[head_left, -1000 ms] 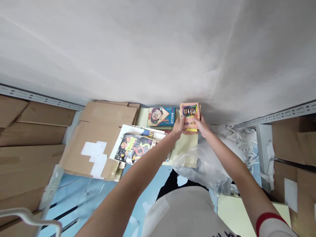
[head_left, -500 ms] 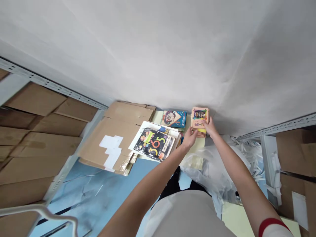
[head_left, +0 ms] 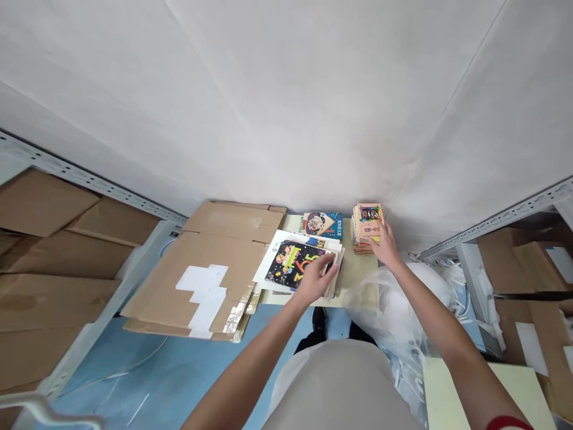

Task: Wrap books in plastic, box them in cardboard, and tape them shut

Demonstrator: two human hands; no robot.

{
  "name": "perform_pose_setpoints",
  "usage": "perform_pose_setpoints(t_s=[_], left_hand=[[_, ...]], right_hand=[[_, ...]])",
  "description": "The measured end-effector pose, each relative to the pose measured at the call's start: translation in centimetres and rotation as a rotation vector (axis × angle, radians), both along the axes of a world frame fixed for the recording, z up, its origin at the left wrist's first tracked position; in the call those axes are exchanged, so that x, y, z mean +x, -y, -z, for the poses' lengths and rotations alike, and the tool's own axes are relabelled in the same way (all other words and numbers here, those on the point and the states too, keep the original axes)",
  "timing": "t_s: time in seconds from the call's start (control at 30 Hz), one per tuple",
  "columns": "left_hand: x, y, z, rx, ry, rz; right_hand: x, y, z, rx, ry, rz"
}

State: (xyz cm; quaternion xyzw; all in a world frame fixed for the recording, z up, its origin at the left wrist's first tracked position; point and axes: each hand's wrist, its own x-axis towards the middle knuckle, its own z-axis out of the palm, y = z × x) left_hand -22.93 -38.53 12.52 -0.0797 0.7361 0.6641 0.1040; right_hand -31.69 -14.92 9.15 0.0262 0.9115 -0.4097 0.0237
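My left hand (head_left: 317, 278) is over the right part of a black picture book (head_left: 286, 266) with a large colourful "365" on its cover. Its fingers are apart, and whether they touch the cover is hard to tell. That book tops a pile of larger books and white sheets. My right hand (head_left: 384, 243) grips the front right corner of a stack of small pink books (head_left: 367, 221), thumb in front and fingers along the right side. Between the two piles, towards the wall, lies a blue book (head_left: 333, 225) with a white diamond design.
Flattened cardboard boxes (head_left: 179, 248) cover the left of the pale yellow table (head_left: 356, 276). Clear plastic wrap (head_left: 403, 298) bulges at the right. Stacked cartons (head_left: 58, 251) fill the left rack, and more cartons (head_left: 514, 257) sit on the right one. A wall (head_left: 313, 119) rises behind.
My left hand has left the small pink books and moved left to the "365" book. My right hand has stayed at the small stack. The view has shifted slightly.
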Motion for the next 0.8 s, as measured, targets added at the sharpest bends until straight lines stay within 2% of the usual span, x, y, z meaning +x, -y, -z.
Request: perform_pose_setpoints(t_s=[0.1, 0.13, 0.23, 0.3, 0.4, 0.5, 0.6, 0.7, 0.8], left_hand=[[0.9, 7.7, -0.1, -0.260, -0.110, -0.211], [1.2, 10.1, 0.2, -0.362, -0.132, -0.238], [1.7, 15.5, 2.1, -0.579, -0.166, -0.199], [2.0, 17.1, 3.9, -0.647, -0.186, -0.125], [2.6, 17.1, 6.3, -0.728, -0.222, 0.011], [3.4, 15.8, 7.2, -0.857, -0.256, 0.097], [4.4, 14.5, 6.6, -0.977, -0.251, 0.157], [5.1, 13.7, 5.5, -1.046, -0.223, 0.176], [5.3, 13.3, 4.8, -1.050, -0.198, 0.181]], right_hand=[[3.6, 1.9, -0.8, -0.084, -0.013, -0.061], [4.8, 2.8, -0.8, -0.128, 0.005, -0.080], [8.7, 5.9, -0.4, -0.273, 0.133, -0.111], [11.0, 8.1, 0.2, -0.331, 0.203, -0.112], [14.0, 11.1, 1.3, -0.362, 0.202, -0.050], [15.9, 13.2, 2.3, -0.449, 0.154, 0.095], [16.2, 14.1, 2.7, -0.520, 0.116, 0.224], [15.2, 13.9, 2.4, -0.432, 0.095, 0.280], [14.1, 13.5, 2.3, -0.364, 0.094, 0.285]])
